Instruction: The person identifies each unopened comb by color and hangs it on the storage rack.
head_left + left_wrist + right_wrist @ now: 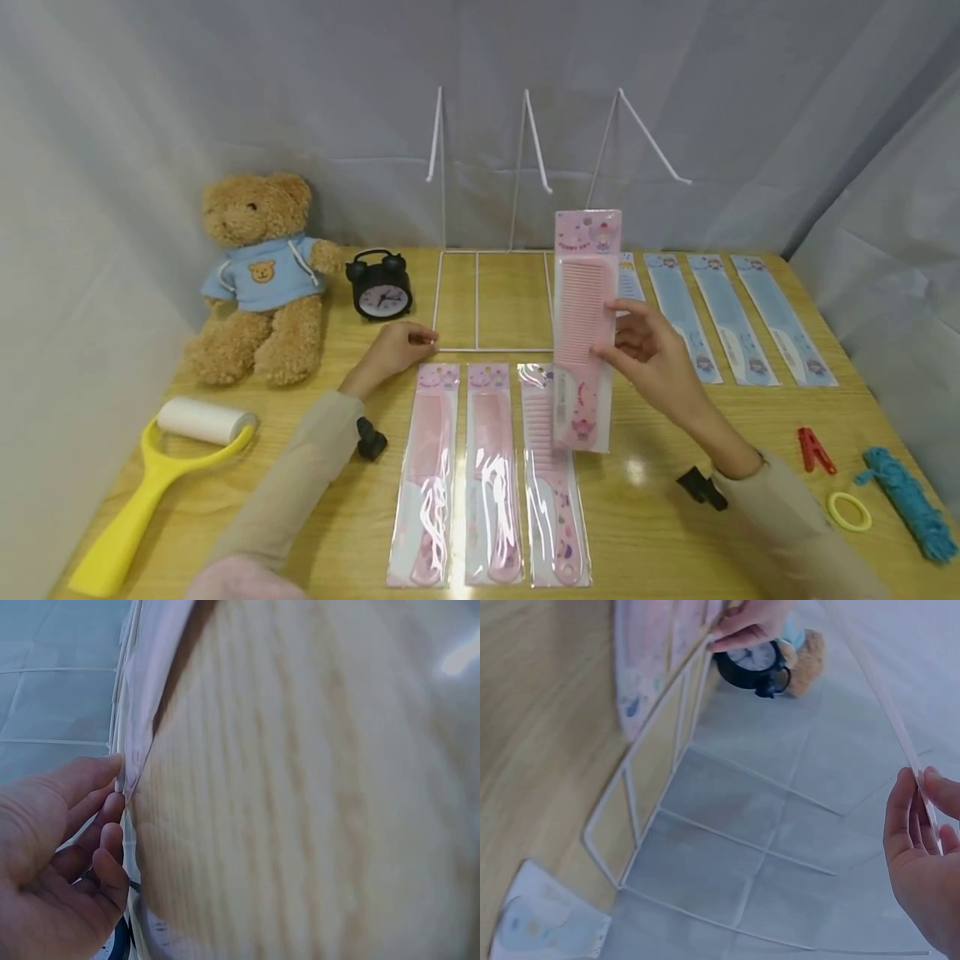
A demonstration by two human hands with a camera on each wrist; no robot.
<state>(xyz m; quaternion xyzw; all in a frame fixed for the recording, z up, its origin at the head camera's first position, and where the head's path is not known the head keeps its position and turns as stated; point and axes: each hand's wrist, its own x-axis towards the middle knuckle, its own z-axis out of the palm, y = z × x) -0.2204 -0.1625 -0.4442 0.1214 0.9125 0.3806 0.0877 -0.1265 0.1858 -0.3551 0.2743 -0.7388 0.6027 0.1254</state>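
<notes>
A pink comb in a clear-fronted package [583, 308] is held upright above the table in my right hand [651, 354], thumb and fingers pinching its right edge. The right wrist view shows the package edge-on. My left hand [396, 346] pinches the front left corner of a white wire display rack [477, 300]; the left wrist view shows thumb and fingertips at the wire. The rack's three upright hooks [537, 137] point forward and carry nothing. In front of the rack lie three packaged pink combs [427, 433], the rightmost partly covered by the held package.
Several blue packaged combs [723, 321] lie at the right, one partly hidden. A teddy bear [262, 275] and black alarm clock [382, 287] stand back left. A yellow-handled roller [142, 492] lies front left. A red clip [816, 450], yellow ring [849, 512] and blue rope [907, 500] lie right.
</notes>
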